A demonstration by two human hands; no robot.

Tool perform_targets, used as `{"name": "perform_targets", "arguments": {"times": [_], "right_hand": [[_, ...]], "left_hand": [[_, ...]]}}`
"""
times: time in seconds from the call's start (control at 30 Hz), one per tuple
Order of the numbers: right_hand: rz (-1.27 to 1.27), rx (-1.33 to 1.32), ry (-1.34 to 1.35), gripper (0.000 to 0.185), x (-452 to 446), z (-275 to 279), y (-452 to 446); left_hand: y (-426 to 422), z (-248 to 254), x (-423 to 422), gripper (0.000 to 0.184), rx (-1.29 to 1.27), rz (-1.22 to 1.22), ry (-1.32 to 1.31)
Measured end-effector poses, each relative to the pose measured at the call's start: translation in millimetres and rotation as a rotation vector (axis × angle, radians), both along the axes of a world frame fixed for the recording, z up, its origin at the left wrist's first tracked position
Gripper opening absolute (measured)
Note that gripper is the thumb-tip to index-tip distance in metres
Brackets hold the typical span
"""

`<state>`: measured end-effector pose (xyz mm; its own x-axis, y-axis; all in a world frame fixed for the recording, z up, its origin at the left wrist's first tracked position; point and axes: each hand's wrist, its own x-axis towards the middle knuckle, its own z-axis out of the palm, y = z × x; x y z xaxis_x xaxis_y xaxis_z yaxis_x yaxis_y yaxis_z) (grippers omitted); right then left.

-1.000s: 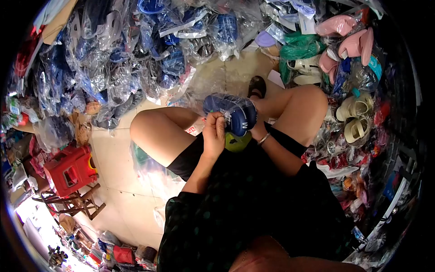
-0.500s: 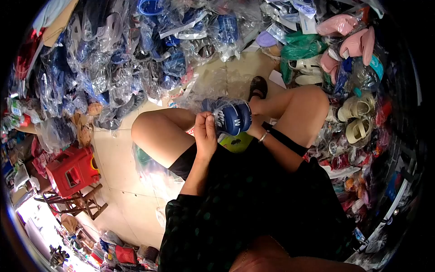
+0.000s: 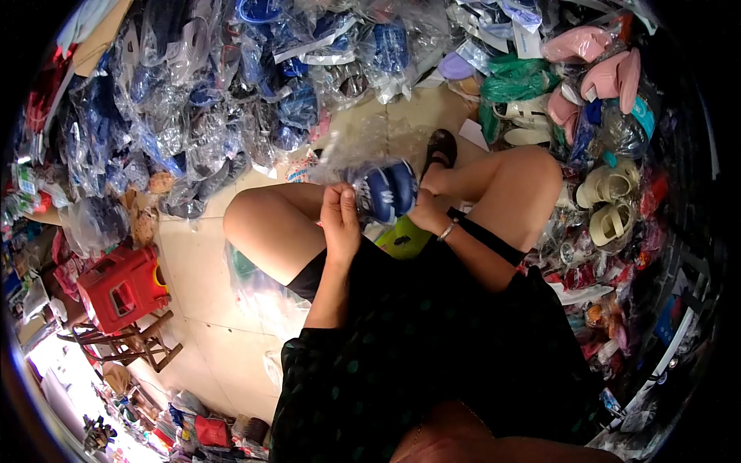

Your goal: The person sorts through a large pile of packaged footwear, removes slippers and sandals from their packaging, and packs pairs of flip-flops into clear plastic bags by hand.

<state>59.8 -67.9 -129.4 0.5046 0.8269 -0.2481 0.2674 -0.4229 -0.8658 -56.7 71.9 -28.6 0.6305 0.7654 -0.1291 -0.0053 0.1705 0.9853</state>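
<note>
A pair of dark blue slippers [image 3: 384, 193] with white lettering is held over my lap, one against the other, with clear plastic film around them. On their left side my left hand [image 3: 340, 216] is closed, thumb on top, gripping the edge of the clear plastic bag [image 3: 351, 158]. My right hand [image 3: 426, 211] grips the slippers from the right; its fingertips are partly hidden behind them. Under the slippers, a yellow-green thing [image 3: 403, 238] shows between my legs.
Bagged blue shoes [image 3: 297, 104] are heaped ahead. Pink slippers [image 3: 577, 44] and beige clogs [image 3: 611, 222] lie to the right. A red plastic stool [image 3: 123, 289] stands at the left on a brown wooden one. Tiled floor [image 3: 208, 309] runs between.
The slippers have shifted slightly left and turned, and clear plastic now covers more of them. My left hand has moved a little left; my right hand shows more at their right side.
</note>
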Motion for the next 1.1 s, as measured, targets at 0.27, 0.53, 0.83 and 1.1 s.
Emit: {"name": "perform_targets", "arguments": {"times": [0.27, 0.53, 0.83, 1.1], "right_hand": [[-0.056, 0.222, -0.071, 0.021, 23, 93, 19], [-0.013, 0.335, 0.054, 0.023, 51, 147, 30], [-0.046, 0.403, 0.266, 0.026, 62, 150, 40], [0.042, 0.778, -0.107, 0.056, 46, 176, 44]], "left_hand": [[26, 24, 7, 0.014, -0.145, 0.111, -0.073], [38, 73, 23, 0.015, -0.174, -0.043, -0.110], [42, 105, 37, 0.013, -0.181, 0.024, -0.197], [38, 110, 39, 0.013, -0.263, 0.062, -0.452]]}}
